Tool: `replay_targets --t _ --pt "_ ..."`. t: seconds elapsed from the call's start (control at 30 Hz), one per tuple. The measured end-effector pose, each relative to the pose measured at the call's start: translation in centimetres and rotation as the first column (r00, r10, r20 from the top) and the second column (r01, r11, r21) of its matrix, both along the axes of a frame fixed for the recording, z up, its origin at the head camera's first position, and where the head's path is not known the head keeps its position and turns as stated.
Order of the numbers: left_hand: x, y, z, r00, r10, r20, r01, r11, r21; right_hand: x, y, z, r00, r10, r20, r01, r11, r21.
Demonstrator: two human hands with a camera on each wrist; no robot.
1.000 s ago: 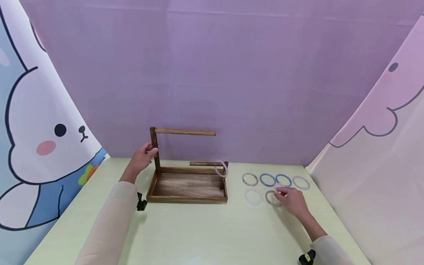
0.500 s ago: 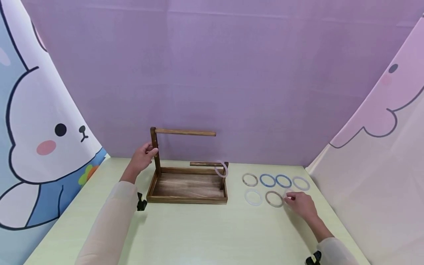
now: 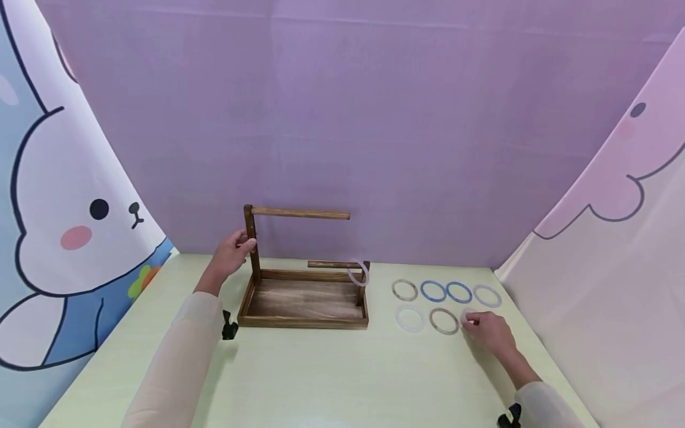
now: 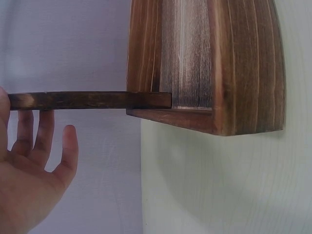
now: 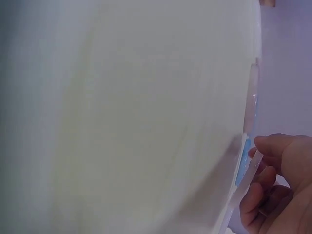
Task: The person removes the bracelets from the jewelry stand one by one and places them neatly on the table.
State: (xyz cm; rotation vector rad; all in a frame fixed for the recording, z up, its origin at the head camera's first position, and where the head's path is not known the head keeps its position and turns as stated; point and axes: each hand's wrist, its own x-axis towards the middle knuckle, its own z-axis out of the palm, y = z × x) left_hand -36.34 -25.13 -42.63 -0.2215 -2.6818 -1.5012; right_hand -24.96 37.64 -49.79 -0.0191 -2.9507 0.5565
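Note:
A dark wooden rack [image 3: 302,323] stands on the table, with a tray base, a long upper bar and a shorter lower bar. A pale lilac bangle [image 3: 365,274] hangs on the lower bar. My left hand [image 3: 229,257] holds the rack's tall left post [image 4: 73,100] between thumb and fingers. To the right, my right hand [image 3: 489,333] pinches a pale translucent bangle [image 5: 249,178] low over the table, mostly hidden by the fingers in the head view. Beside it lie a brown bangle [image 3: 432,327] and a whitish bangle [image 3: 398,326].
Behind these, a row holds a mottled brown bangle [image 3: 395,292], two blue bangles [image 3: 423,293] [image 3: 448,293] and a pale lavender bangle [image 3: 499,299]. A purple cloth [image 3: 374,119] hangs behind the table [image 3: 332,374], with cartoon-printed cloths at both sides.
My right hand has moved right and slightly toward me with the pale bangle, from over the brown bangle to its right side. My left hand stays on the post.

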Motion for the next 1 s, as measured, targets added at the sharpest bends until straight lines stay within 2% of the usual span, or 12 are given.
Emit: replay_targets --t 0.43,0.77,1.0 --pt "-0.4 0.0 0.1 1.0 -0.006 -0.002 0.006 1.0 0.01 0.0 0.4 -0.1 1.0 0.018 0.022 -0.019 0.999 0.036" --pt "-0.4 0.1 0.1 1.0 -0.01 -0.01 0.01 1.0 0.002 0.3 0.9 -0.7 1.0 0.009 0.019 -0.009 1.0 -0.012" --pt "0.0 -0.2 0.2 1.0 -0.02 0.004 0.02 1.0 -0.012 0.0 1.2 -0.8 1.0 -0.011 0.001 0.011 0.998 -0.063"
